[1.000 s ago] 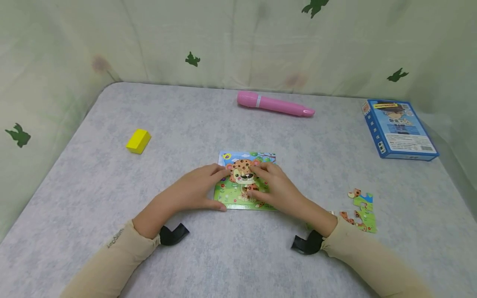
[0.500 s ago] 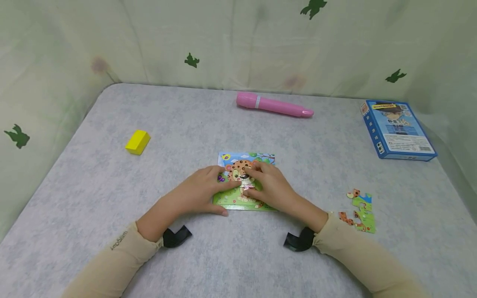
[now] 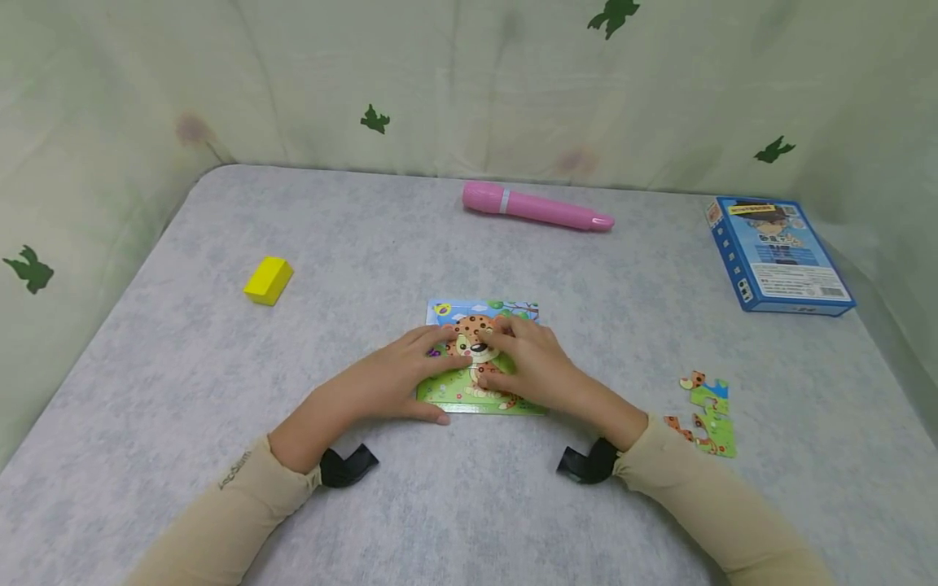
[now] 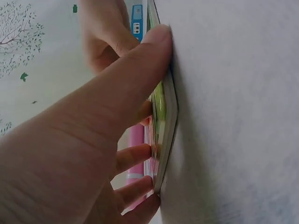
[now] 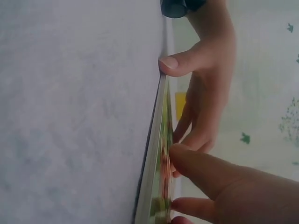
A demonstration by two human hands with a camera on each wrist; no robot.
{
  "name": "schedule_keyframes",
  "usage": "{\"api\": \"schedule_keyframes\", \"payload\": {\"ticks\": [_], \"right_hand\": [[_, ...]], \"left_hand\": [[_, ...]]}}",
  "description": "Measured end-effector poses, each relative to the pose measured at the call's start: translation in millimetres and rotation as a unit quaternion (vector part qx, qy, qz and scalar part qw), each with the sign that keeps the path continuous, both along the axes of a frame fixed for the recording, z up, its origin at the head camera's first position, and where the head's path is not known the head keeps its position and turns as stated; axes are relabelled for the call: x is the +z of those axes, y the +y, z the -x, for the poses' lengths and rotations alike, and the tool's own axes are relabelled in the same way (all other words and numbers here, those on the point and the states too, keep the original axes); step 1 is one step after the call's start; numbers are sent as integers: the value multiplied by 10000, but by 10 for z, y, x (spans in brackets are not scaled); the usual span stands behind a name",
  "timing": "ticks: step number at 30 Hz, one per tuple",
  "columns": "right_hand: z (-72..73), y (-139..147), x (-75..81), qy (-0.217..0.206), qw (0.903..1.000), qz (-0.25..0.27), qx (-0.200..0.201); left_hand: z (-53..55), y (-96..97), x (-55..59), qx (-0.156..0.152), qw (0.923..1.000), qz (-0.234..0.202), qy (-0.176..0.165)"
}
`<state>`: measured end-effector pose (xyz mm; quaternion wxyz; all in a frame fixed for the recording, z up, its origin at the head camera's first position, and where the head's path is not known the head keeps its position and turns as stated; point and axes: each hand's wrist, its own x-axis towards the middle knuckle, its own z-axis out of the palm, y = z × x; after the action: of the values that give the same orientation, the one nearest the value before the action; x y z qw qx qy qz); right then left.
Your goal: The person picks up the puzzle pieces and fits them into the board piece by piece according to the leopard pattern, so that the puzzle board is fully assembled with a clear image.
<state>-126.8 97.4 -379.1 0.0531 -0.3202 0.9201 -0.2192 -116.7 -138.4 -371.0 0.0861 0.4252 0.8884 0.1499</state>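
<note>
A jigsaw puzzle [image 3: 458, 397] with a spotted leopard cub on grass lies flat at the middle of the table. My left hand [image 3: 377, 378] is at its left side, the fingers spread over the picture and the thumb along the near edge. In the left wrist view the left thumb [image 4: 135, 70] lies against the board's edge. From the right, my right hand [image 3: 538, 366] touches the picture with its thumb and fingertips, over the cub's face and body. The right wrist view has the right thumb [image 5: 201, 168] on the puzzle's surface. Part of the picture is hidden under both hands.
Several loose jigsaw pieces [image 3: 711, 419] lie to the right of the right forearm. A yellow block [image 3: 268, 281] sits at the left, a pink microphone-shaped stick [image 3: 538, 207] at the back, and a blue box [image 3: 780, 256] at the back right. A patterned curtain [image 3: 454, 81] hangs behind.
The right hand has shifted slightly left over the cub. The left forefinger has moved across the picture towards the right thumb. In the last half second the hands have barely moved.
</note>
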Motion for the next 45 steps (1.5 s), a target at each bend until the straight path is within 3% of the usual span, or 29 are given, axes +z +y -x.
{"api": "schedule_keyframes", "payload": {"ticks": [4,8,12,17,21,24,32,37,42,45], "right_hand": [[-3,84,1,-765,9955,560,-23],[-48,206,83,-1149,9850,1279,-150],[-145,425,209,-836,9786,1863,-260],[-287,811,331,181,9736,2214,-524],[-418,1122,388,831,9675,2181,-973],[-503,1372,361,857,9630,2132,-1410],[-530,2180,-201,773,9537,1693,-2363],[-599,2227,-208,519,9517,1604,-2565],[-656,2112,-66,-62,9570,1413,-2532],[-650,2117,-57,-460,9598,1196,-2498]], "left_hand": [[4,-8,-8,101,9998,-52,-190],[9,-13,-13,142,9996,-97,-234],[13,-11,-15,144,9995,-110,-263],[20,-12,-16,165,9994,-99,-302],[25,-18,-27,159,9994,-107,-273],[28,-22,-43,148,9995,-104,-246],[35,-30,-86,149,9996,-120,-210],[33,-34,-94,167,9995,-132,-240],[30,-34,-89,182,9994,-147,-261],[26,-34,-84,192,9993,-157,-264]]}}
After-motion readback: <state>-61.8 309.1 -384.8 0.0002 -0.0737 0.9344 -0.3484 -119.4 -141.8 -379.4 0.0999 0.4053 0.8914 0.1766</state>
